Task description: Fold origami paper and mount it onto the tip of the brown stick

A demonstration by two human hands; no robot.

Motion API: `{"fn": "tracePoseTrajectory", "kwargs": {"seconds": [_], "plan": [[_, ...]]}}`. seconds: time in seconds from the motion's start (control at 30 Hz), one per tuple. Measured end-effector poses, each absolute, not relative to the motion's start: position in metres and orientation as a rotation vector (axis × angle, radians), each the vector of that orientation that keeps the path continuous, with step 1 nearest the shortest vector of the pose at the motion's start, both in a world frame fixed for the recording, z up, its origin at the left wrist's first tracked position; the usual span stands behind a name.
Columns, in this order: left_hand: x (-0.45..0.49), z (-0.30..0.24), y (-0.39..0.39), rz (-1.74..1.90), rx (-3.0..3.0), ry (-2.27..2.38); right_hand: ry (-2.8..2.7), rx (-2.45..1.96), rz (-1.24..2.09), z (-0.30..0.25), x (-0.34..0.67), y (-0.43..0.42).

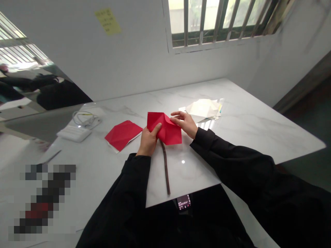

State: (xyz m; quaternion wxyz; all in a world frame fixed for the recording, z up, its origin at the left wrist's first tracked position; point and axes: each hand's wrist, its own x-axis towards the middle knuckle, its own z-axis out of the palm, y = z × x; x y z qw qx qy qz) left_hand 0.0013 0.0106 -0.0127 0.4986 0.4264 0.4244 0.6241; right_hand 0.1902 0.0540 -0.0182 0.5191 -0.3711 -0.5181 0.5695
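The left grip (148,142) is clamped on a folded sheet of red paper (172,132), thumb on top, apparently to steady the folds. The right grip (184,124) is open, its fingers spread and laid on the sheet's upper right edge, as if feeling or smoothing the crease. Left of the hands, a second red sheet (122,135) lies on white paper (112,146) on the desk (248,120). A pile of pale papers (203,108) sits beyond the right grip, and a dark rod (165,168) runs from under the held sheet toward the bottom of the frame.
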Motion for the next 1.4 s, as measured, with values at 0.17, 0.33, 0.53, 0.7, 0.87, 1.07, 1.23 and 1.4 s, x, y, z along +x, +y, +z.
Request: {"fn": "tracePoseTrajectory", "kwargs": {"seconds": [0.17, 0.33, 0.53, 0.7, 0.87, 1.07, 1.23, 1.4], "plan": [[-0.007, -0.025, 0.019, 1.589, 1.082, 1.171, -1.304, -0.868, 1.707, -0.019, 0.189, 0.047], [-0.004, -0.018, 0.013, 1.542, 1.062, 1.082, -1.314, -0.820, 1.780, -0.020, 0.186, 0.045], [0.000, -0.008, 0.008, 1.374, 0.952, 0.915, -1.115, -0.857, 1.748, -0.019, 0.187, 0.049], [-0.006, -0.011, 0.011, 1.313, 0.882, 0.899, -0.988, -0.861, 1.739, -0.020, 0.189, 0.053], [-0.005, -0.006, 0.007, 1.291, 0.983, 0.911, -1.041, -0.841, 1.679, -0.021, 0.191, 0.054], [-0.001, -0.011, 0.005, 1.352, 1.074, 0.922, -1.161, -0.821, 1.607, -0.020, 0.190, 0.049], [-0.003, -0.015, 0.007, 1.382, 1.094, 1.006, -1.205, -0.795, 1.604, -0.021, 0.188, 0.048], [-0.003, -0.014, 0.006, 1.405, 1.142, 1.074, -1.214, -0.845, 1.618, -0.020, 0.188, 0.047]]}}
